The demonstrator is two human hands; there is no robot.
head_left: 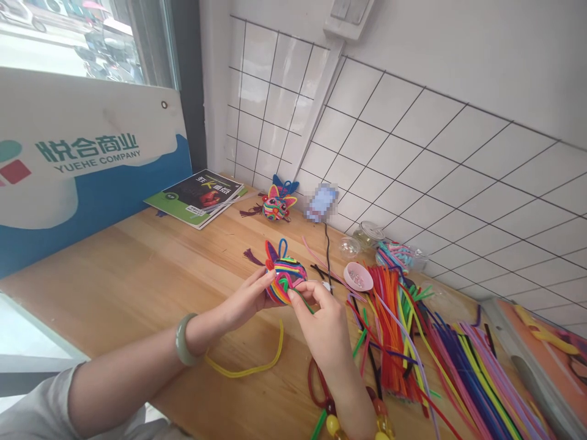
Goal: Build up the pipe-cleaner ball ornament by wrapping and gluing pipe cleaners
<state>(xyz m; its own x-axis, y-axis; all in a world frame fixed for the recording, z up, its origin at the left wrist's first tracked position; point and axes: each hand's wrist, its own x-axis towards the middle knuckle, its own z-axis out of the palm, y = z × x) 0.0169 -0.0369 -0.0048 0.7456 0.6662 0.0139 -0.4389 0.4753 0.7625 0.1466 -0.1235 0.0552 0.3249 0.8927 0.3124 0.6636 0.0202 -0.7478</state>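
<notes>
Left hand (251, 294): yours, partly curled, thumb along the near side of a striped ball ornament (290, 267), fingers largely hidden behind it; pale green bangle (184, 341) at your wrist.

Right hand (324, 315): yours, thumb and index finger pinched together at the ornament's right side, on a green strand (306, 303).

Ornament: held between your two hands, above the wooden table (137, 293); multicoloured bands, blue loop on top, purple tassel to the left.

Yellow stem (250, 372): one, curved, on the table below your hands.

Scissors (317, 382): red-handled, partly hidden by your right forearm.

Bead bracelet (332, 423): yellow and dark red, round your right wrist.

Pink dish (352, 283): small, beyond your right hand, clear bits inside.

Orange-red stems (392, 330): a bundle, right of your right hand; further right, blue, yellow and pink stems (486, 373).

Second ornament (275, 209): eared, on the table near the wall grid (413, 140).

Magazines (186, 192): stacked, far left, beside the printed board (92, 183).
</notes>
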